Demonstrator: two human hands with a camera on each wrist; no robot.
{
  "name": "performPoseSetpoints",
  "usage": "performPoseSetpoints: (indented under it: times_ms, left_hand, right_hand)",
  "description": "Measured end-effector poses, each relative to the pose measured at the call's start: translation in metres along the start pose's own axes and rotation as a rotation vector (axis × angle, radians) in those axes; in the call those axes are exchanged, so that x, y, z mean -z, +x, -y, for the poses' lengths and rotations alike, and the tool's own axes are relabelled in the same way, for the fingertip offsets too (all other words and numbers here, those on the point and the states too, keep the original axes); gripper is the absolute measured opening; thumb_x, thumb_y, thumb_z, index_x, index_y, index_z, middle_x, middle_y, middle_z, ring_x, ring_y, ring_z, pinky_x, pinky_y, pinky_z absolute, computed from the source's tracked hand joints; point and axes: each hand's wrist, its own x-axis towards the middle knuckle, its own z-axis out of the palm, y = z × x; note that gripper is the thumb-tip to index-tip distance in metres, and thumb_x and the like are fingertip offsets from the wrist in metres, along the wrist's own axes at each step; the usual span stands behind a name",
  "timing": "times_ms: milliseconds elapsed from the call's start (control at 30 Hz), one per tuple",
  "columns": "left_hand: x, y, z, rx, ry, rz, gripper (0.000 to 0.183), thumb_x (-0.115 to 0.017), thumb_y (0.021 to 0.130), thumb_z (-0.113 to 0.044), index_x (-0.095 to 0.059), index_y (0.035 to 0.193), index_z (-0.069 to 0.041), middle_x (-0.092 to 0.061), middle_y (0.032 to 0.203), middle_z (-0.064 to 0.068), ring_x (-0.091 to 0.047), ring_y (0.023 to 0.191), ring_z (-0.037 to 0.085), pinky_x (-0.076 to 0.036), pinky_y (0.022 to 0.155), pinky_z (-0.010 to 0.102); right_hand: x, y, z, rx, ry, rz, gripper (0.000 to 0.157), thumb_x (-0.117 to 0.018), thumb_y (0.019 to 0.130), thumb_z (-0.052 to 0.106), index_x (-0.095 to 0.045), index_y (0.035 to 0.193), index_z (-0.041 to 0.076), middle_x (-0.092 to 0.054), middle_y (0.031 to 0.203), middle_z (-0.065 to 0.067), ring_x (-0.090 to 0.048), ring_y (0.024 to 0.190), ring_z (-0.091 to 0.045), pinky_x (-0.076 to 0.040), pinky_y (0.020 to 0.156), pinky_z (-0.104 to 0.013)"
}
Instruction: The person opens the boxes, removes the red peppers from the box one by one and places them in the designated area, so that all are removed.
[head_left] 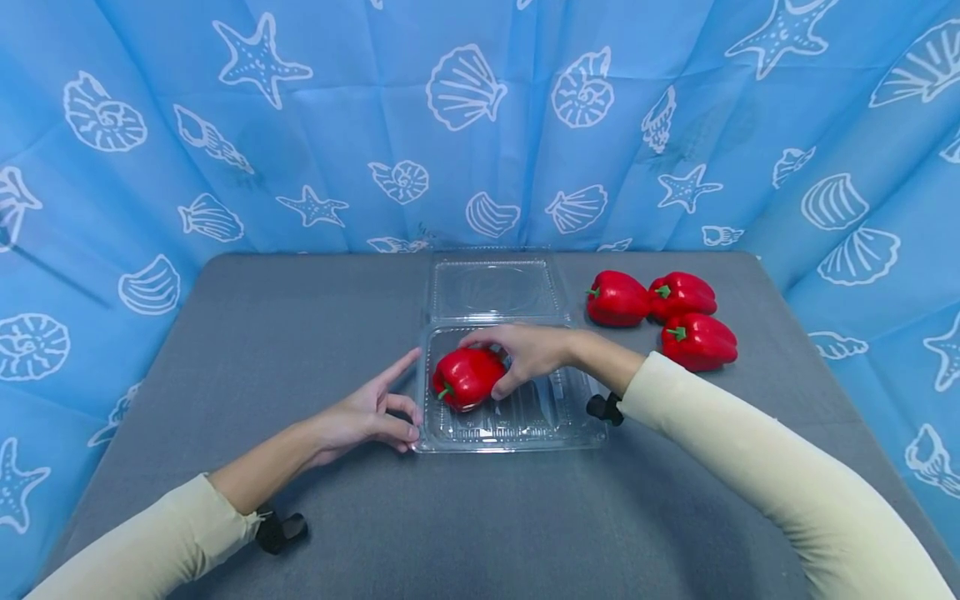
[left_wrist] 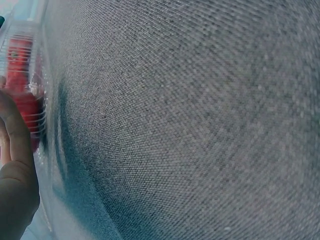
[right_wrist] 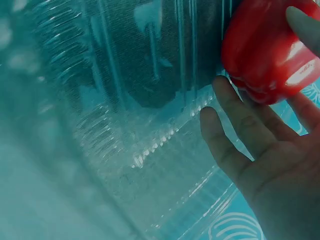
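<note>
My right hand (head_left: 525, 354) grips a red bell pepper (head_left: 468, 377) with a green stem, fingers over its far side and thumb at its near right. The pepper is inside the left part of a clear plastic clamshell container (head_left: 517, 443), its stem toward the front left. In the right wrist view the pepper (right_wrist: 265, 50) sits between thumb and fingers, above the container's ribbed floor. At the container's left edge, my left hand (head_left: 367, 421) touches the rim, index finger stretched along it, thumb and other fingers near the front corner. The left wrist view shows only part of this hand (left_wrist: 17, 150).
The container's clear lid (head_left: 491, 287) lies folded back behind it. A group of three more red bell peppers (head_left: 697, 342) sits at the back right of the grey table (head_left: 337, 308). A blue curtain (head_left: 517, 158) with white shells hangs behind the table.
</note>
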Motion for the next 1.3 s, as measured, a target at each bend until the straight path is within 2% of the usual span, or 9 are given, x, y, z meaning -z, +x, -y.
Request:
performPoseSetpoints:
  times_ms: [300, 633, 967, 1300]
  left_hand:
    - [0.001, 0.0, 0.0, -0.011, -0.006, 0.013, 0.106, -0.071, 0.086, -0.001, -0.001, 0.16, -0.034, -0.065, 0.102, 0.012, -0.069, 0.084, 0.021, -0.057, 0.078, 0.037]
    - [0.001, 0.0, -0.001, -0.005, -0.003, 0.004, 0.106, -0.07, 0.086, -0.002, -0.001, 0.16, -0.034, -0.066, 0.102, 0.011, -0.069, 0.085, 0.021, -0.057, 0.078, 0.037]
    - [0.0, 0.0, -0.001, 0.003, 0.003, -0.008, 0.11, -0.072, 0.084, -0.001, 0.0, 0.159, -0.037, -0.066, 0.102, 0.011, -0.069, 0.085, 0.022, -0.057, 0.079, 0.038]
    - [-0.002, 0.0, 0.0, -0.014, 0.009, -0.008, 0.112, -0.073, 0.083, -0.001, 0.001, 0.159, -0.036, -0.065, 0.101, 0.011, -0.069, 0.085, 0.023, -0.057, 0.078, 0.038]
  right_hand:
    - [-0.002, 0.004, 0.002, -0.034, -0.009, 0.016, 0.08, -0.081, 0.079, 0.012, -0.042, 0.149, 0.012, -0.053, 0.137, -0.009, -0.049, 0.123, -0.025, -0.045, 0.102, -0.045]
    - [0.001, 0.0, 0.002, 0.003, -0.026, -0.04, 0.079, -0.083, 0.077, 0.018, -0.046, 0.146, 0.011, -0.058, 0.133, -0.011, -0.056, 0.118, -0.024, -0.047, 0.099, -0.044]
    - [0.009, -0.017, 0.003, -0.017, -0.026, -0.1, 0.077, -0.081, 0.08, 0.026, -0.046, 0.147, 0.011, -0.061, 0.129, -0.006, -0.058, 0.11, -0.021, -0.053, 0.089, -0.035]
    - [0.017, -0.04, -0.004, -0.042, -0.019, -0.135, 0.081, -0.084, 0.077, 0.029, -0.047, 0.146, 0.012, -0.06, 0.129, -0.006, -0.058, 0.111, -0.024, -0.055, 0.084, -0.034]
